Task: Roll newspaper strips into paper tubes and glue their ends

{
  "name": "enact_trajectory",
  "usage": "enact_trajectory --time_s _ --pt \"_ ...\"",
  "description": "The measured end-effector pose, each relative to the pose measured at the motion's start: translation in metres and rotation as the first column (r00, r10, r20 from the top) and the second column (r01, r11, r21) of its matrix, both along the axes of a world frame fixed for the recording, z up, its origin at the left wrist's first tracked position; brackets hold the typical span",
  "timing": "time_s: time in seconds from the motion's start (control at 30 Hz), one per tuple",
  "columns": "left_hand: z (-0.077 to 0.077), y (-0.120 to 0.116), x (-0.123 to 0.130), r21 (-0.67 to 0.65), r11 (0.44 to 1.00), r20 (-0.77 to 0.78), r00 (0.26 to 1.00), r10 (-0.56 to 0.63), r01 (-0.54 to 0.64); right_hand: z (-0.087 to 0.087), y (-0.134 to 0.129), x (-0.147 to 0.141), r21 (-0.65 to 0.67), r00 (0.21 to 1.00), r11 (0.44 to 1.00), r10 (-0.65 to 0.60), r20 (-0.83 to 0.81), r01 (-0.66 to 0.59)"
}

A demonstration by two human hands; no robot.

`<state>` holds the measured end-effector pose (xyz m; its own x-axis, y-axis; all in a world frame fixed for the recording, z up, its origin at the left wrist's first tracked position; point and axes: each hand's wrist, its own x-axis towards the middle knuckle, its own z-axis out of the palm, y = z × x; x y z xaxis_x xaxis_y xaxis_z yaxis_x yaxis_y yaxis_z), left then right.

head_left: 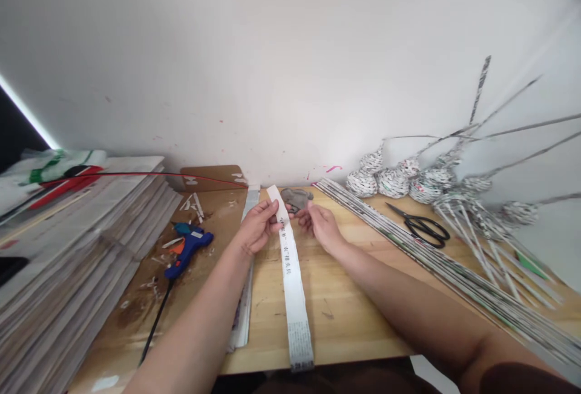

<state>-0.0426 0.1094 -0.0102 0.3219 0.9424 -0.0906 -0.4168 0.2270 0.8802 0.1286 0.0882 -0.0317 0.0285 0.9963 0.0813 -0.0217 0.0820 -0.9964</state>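
Note:
A long strip of printed newspaper runs from near the middle of the table down over its front edge. My left hand pinches the strip near its upper end, thumb on top. Just to the right, my right hand has its fingers drawn together beside the strip; what they hold, if anything, is too small to make out. Behind both hands lies a grey lump on the table. Partly hidden by my left forearm, a stack of paper strips lies left of the held strip.
Tall piles of folded newspaper fill the left. A blue glue gun with a black cord lies on brown board. At right are rolled paper sticks, black scissors and several woven paper balls against the wall.

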Motion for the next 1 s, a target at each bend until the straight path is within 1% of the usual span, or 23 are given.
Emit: enact_trajectory --time_s 0.03,0.1,0.13,0.2,0.27,0.3,0.33,0.4,0.43,0.47,0.57,0.67,0.73,0.93,1.0 --pt "0.0 0.0 0.001 -0.019 1.0 0.006 1.0 -0.006 0.006 -0.001 0.003 0.003 0.069 0.995 0.997 -0.051 0.088 0.045" --pt "0.0 -0.001 0.003 -0.053 0.998 0.015 1.0 -0.021 0.022 -0.004 0.009 0.006 0.206 0.949 0.976 -0.131 0.286 0.073" --pt "0.0 -0.002 0.005 -0.061 0.998 0.017 0.999 -0.032 0.033 -0.005 0.01 0.006 0.25 0.908 0.966 -0.167 0.384 0.071" --pt "0.001 -0.004 0.006 -0.056 0.997 0.02 0.998 -0.059 0.06 -0.005 0.013 0.006 0.291 0.803 0.954 -0.232 0.549 0.076" --pt "0.001 -0.006 0.007 -0.04 0.996 0.018 0.997 -0.078 0.078 -0.003 0.018 0.003 0.287 0.679 0.955 -0.258 0.687 0.073" --pt "0.001 -0.006 0.007 -0.033 0.996 0.013 0.996 -0.084 0.085 0.0 0.022 0.001 0.263 0.597 0.963 -0.244 0.764 0.057" --pt "0.002 -0.007 0.007 -0.027 0.995 0.006 0.996 -0.091 0.091 0.003 0.026 -0.001 0.23 0.509 0.972 -0.218 0.833 0.04" --pt "0.003 -0.009 0.007 -0.018 0.995 -0.007 0.995 -0.101 0.101 0.011 0.037 -0.005 0.107 0.301 0.994 -0.103 0.948 0.002" --pt "0.004 -0.01 0.007 -0.015 0.994 -0.01 0.994 -0.106 0.106 0.015 0.043 -0.007 0.076 0.255 0.997 -0.072 0.964 -0.008" --pt "0.005 -0.011 0.007 -0.015 0.994 -0.012 0.994 -0.109 0.109 0.018 0.049 -0.008 0.063 0.225 0.998 -0.058 0.973 -0.016" --pt "0.008 -0.012 0.009 -0.029 0.994 -0.008 0.995 -0.103 0.103 0.022 0.064 -0.011 0.076 0.183 0.997 -0.071 0.981 -0.019" --pt "0.009 -0.012 0.009 -0.057 0.995 0.004 0.997 -0.082 0.082 0.023 0.07 -0.01 0.097 0.154 0.995 -0.096 0.983 -0.003" --pt "0.008 -0.013 0.009 -0.07 0.994 0.012 0.997 -0.08 0.081 0.024 0.069 -0.008 0.106 0.145 0.994 -0.106 0.984 0.005" --pt "0.005 -0.014 0.01 -0.086 0.988 0.008 0.992 -0.126 0.126 0.025 0.057 -0.003 0.123 0.14 0.992 -0.123 0.982 0.008" --pt "0.006 -0.014 0.011 -0.098 0.988 0.02 0.993 -0.116 0.117 0.024 0.055 -0.004 0.114 0.139 0.993 -0.113 0.984 0.005"
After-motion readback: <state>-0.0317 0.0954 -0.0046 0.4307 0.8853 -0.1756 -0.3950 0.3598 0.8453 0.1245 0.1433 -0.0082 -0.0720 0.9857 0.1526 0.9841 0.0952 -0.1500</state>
